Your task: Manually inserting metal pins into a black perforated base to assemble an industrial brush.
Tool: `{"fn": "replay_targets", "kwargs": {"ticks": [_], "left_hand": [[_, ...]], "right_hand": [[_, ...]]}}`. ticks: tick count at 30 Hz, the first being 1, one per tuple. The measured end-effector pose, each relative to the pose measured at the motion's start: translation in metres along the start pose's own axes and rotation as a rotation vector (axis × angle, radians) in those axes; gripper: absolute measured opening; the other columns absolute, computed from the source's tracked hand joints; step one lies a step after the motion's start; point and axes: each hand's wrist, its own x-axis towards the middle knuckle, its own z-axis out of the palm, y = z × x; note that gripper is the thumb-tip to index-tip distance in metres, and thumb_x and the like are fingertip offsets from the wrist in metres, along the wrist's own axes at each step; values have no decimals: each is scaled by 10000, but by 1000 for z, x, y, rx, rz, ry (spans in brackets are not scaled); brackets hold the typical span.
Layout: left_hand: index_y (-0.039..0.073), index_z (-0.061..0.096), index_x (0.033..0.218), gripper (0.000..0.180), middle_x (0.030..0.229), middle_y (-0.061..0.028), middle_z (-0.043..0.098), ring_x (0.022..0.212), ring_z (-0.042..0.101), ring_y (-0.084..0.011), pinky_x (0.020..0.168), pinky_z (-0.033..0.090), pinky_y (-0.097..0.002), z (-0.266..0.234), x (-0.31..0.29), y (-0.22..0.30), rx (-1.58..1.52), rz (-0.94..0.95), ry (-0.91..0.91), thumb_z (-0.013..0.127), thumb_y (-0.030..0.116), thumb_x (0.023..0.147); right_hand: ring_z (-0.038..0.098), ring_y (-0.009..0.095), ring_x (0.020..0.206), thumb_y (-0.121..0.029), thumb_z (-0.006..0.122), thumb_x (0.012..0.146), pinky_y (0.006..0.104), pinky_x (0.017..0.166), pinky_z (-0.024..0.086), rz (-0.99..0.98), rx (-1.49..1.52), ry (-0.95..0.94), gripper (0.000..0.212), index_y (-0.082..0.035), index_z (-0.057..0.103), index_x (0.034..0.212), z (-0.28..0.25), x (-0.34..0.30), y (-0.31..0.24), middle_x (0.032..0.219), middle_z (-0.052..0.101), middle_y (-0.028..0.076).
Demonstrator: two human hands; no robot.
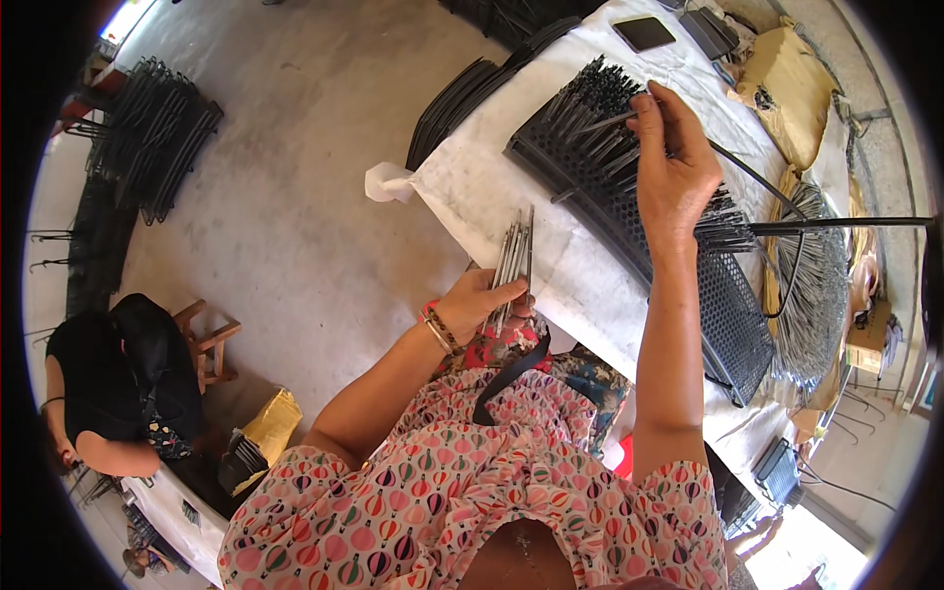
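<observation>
A bundle of thin grey metal rods is gripped in my left hand, near the table's front edge, with the rods pointing up and away from me. My right hand is over a long black perforated rack, its thumb and index finger pinching a single thin metal rod. That rod slants to the left across many dark upright rods crowded in the rack's far end. More rods stand in the rack beyond my right wrist. The rack lies diagonally on the table, and its nearer end shows bare holes.
White sheeting covers the table. A large pile of loose thin rods and brown paper wrapping lie behind the rack. A dark flat device rests at the far edge. At left, a person is near a wooden stool.
</observation>
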Motion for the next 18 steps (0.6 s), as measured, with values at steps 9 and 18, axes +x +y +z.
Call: {"fn": "replay_targets", "kwargs": {"ticks": [9,18], "left_hand": [[-5,571,962,213,806,-93,635,696,627,-156,572,545,-297,-6,-2,1,48,-46,21,595,194,888],[-14,511,1132,265,955,-155,649,830,646,-197,718,552,-320,-16,-6,5,58,89,-110,523,143,919]], "right_hand": [[616,112,671,-78,648,848,243,631,491,-52,-130,-8,169,5,655,996,5,-2,5,806,668,109],[624,138,659,-76,645,846,254,623,496,-119,-197,-10,157,5,657,981,2,-4,7,812,667,123]]}}
